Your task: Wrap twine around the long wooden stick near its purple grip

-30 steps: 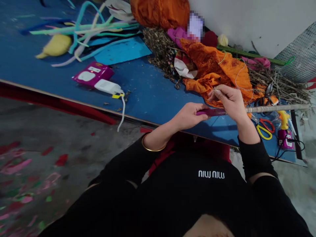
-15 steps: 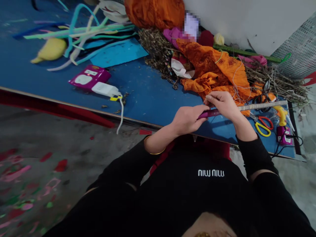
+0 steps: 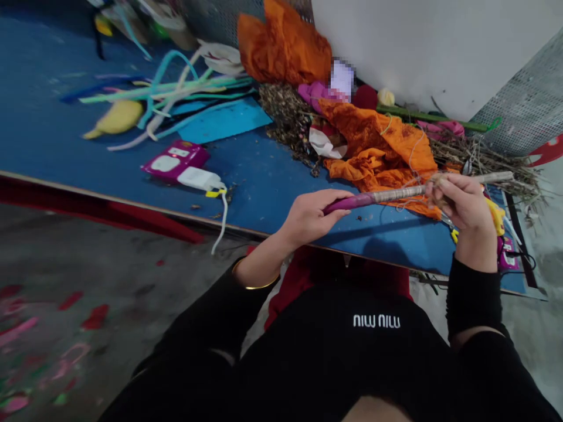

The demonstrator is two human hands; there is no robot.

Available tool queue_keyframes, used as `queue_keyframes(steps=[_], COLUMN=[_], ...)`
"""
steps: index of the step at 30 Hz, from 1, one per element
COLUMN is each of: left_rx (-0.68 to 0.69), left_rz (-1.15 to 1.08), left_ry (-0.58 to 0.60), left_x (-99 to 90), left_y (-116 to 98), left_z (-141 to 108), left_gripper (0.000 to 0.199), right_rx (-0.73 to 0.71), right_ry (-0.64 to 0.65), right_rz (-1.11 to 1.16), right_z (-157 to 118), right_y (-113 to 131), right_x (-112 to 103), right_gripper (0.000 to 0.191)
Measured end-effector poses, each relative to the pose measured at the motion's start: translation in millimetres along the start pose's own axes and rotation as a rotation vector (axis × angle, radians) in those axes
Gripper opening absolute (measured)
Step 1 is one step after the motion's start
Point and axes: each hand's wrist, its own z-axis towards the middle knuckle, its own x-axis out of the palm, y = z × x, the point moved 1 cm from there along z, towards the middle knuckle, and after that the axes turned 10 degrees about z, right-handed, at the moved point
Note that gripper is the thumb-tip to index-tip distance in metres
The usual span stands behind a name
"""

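Observation:
A long thin stick (image 3: 398, 194) lies across my hands above the front of the table; its left end is wrapped in purple and the rest is pale grey-brown with bands. My left hand (image 3: 314, 217) is closed around the purple end. Farther right along the stick, my right hand (image 3: 461, 202) is closed with bent fingers, and a small brownish tuft shows at its fingertips. The stick's pale tip sticks out beyond it. Behind the stick lies a crumpled orange cloth (image 3: 387, 143), with a thin loose thread over it.
On the blue table (image 3: 264, 176) are a purple power socket (image 3: 176, 161) with a white plug, colourful strips (image 3: 167, 97), a yellow object (image 3: 118, 117) and dried plants (image 3: 285, 114). Dry twigs (image 3: 497, 161) and a yellow-handled tool (image 3: 496, 215) lie at right. Scraps litter the floor.
My right hand has moved right along the stick, away from my left hand, exposing its banded middle. My left hand has shifted slightly left. The scissors are now mostly hidden.

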Motion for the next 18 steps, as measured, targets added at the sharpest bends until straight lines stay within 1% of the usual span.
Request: queue_keyframes(steps=[2,4,5,7,9,10,12,14,16,18], left_rx=[-0.076,-0.144,-0.169,-0.199,-0.205,-0.202,-0.199,-0.205,-0.227,-0.258], left_rz=[-0.028,-0.036,-0.034,-0.025,-0.013,-0.011,-0.016,-0.040,-0.085,-0.162], left_ry=[-0.026,-0.048,-0.057,-0.057,-0.033,-0.018,0.016,0.042,0.054,0.039], left_x=[-12.3,-24.6,-30.6,-41.5,-50.5,-54.3,-60.9,-66.6,-70.9,-72.7], left_y=[9,18,23,31,38,40,42,43,44,46], left_z=[-2,-6,-8,-13,-18,-20,-23,-26,-27,-27], left_gripper=[0.041,0.041,0.041,0.040,0.038,0.038,0.037,0.037,0.035,0.032], right_rx=[0.036,0.030,0.000,-0.128,-0.244,-0.288,-0.349,-0.361,-0.351,-0.342], right_ry=[0.049,0.085,0.062,-0.063,-0.181,-0.216,-0.242,-0.236,-0.216,-0.160], right_rz=[0.008,-0.018,-0.026,-0.038,-0.038,-0.045,-0.068,-0.104,-0.133,-0.175], right_z=[-9,-13,-13,-11,-5,-1,11,23,34,39], right_y=[3,4,5,7,11,12,14,13,8,0], right_x=[-33,-65,-81,-111,-137,-147,-164,-174,-180,-181], right_gripper=[0.039,0.036,0.034,0.031,0.029,0.029,0.029,0.032,0.039,0.047])
